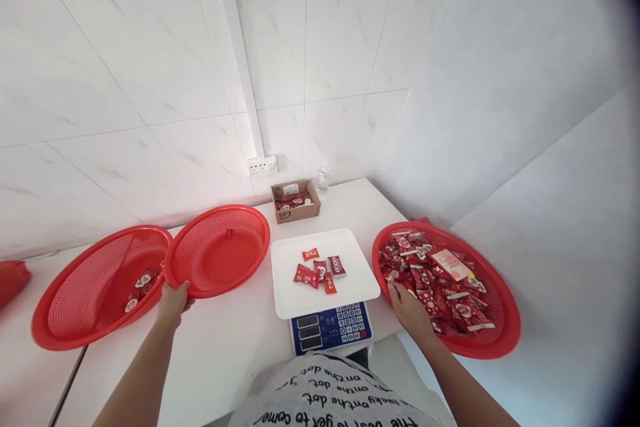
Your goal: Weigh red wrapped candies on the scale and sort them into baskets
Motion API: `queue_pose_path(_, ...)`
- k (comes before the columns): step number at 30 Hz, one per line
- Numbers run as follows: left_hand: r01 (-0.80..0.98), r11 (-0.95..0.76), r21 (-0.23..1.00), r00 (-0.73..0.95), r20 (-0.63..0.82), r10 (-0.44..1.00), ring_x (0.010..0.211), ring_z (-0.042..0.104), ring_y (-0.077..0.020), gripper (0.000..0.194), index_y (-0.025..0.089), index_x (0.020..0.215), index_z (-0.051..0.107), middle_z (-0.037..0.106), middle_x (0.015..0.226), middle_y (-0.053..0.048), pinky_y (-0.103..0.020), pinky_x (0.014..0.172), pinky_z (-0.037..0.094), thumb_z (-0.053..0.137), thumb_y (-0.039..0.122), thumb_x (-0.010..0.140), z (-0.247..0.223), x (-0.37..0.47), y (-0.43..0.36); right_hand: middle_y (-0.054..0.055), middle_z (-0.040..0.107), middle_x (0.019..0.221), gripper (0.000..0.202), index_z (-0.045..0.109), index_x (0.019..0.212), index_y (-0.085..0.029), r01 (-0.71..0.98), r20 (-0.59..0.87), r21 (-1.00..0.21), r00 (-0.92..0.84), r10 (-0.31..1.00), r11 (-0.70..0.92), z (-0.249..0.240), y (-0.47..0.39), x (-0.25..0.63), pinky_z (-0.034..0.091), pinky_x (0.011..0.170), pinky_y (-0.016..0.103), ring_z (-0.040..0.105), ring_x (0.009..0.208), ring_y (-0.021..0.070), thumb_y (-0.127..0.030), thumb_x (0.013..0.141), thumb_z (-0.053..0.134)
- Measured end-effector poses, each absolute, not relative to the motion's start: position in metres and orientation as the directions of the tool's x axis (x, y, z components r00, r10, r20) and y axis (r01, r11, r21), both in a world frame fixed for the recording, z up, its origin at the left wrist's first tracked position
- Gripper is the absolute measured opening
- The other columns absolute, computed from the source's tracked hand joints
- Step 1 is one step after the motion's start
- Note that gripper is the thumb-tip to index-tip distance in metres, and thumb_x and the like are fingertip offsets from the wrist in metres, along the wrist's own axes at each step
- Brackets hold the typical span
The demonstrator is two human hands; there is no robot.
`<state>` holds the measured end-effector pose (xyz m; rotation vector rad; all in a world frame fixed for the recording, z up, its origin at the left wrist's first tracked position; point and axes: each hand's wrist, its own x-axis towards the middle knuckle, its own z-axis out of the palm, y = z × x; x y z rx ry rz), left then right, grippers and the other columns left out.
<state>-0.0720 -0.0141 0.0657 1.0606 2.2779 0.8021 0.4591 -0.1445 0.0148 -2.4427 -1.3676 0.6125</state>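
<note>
My left hand (174, 303) is closed on the near rim of a red plastic basket (220, 260), which holds one small red packet and overlaps another red basket (90, 287). On the right, my right hand (413, 312) is closed at the near-left rim of a red basket (505, 300) heaped with red candy packets (440, 280); its fingers are partly hidden. Between my hands stands a digital scale (330, 327) with a white tray (287, 300) on top. Several red wrapped candies (320, 270) lie on the tray.
Behind the scale, a small cardboard box (299, 212) holds more red packets, beside crumpled clear plastic (323, 180). A power socket (263, 165) is on the tiled wall. A red bag (13, 280) sits at the far left of the white table (200, 353).
</note>
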Motion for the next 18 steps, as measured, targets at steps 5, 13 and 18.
queue_pose_path(5, 0.292, 0.551, 0.782, -0.57, -0.32, 0.757, 0.046, 0.059, -0.0117, 0.042, 0.014, 0.114, 0.037, 0.058, 0.068, 0.001, -0.028, 0.052, 0.053, 0.051, 0.029, 0.078, 0.054, -0.035, -0.033, 0.012, 0.06, 0.119, 0.049, 0.056, 0.116, -0.017, 0.742, -0.238, -0.42, 0.465, 0.852, -0.523, 0.013, -0.144, 0.46, 0.041, 0.085, 0.033, 0.058, 0.104, 0.0242, -0.041, 0.089, 0.022)
queue_pose_path(13, 0.26, 0.49, 0.832, -0.581, -0.271, 0.768, 0.054, 0.062, -0.0154, 0.086, 0.017, 0.141, 0.004, 0.059, 0.07, 0.001, -0.03, 0.056, 0.053, 0.055, 0.044, 0.077, 0.047, -0.002, -0.071, 0.012, 0.063, 0.113, 0.047, 0.059, 0.111, -0.018, 0.755, -0.249, -0.395, 0.461, 0.852, -0.524, 0.014, -0.143, 0.46, 0.043, 0.081, 0.032, 0.061, 0.098, 0.0232, -0.039, 0.09, 0.022)
queue_pose_path(18, 0.27, 0.456, 0.848, -0.597, -0.224, 0.77, 0.053, 0.059, -0.0146, 0.085, 0.021, 0.144, 0.005, 0.055, 0.06, 0.005, -0.029, 0.055, 0.052, 0.053, 0.045, 0.079, 0.042, 0.006, -0.074, 0.011, 0.062, 0.116, 0.047, 0.058, 0.112, -0.018, 0.762, -0.222, -0.411, 0.449, 0.866, -0.5, 0.012, -0.144, 0.46, 0.042, 0.084, 0.031, 0.059, 0.103, 0.0229, -0.039, 0.09, 0.022)
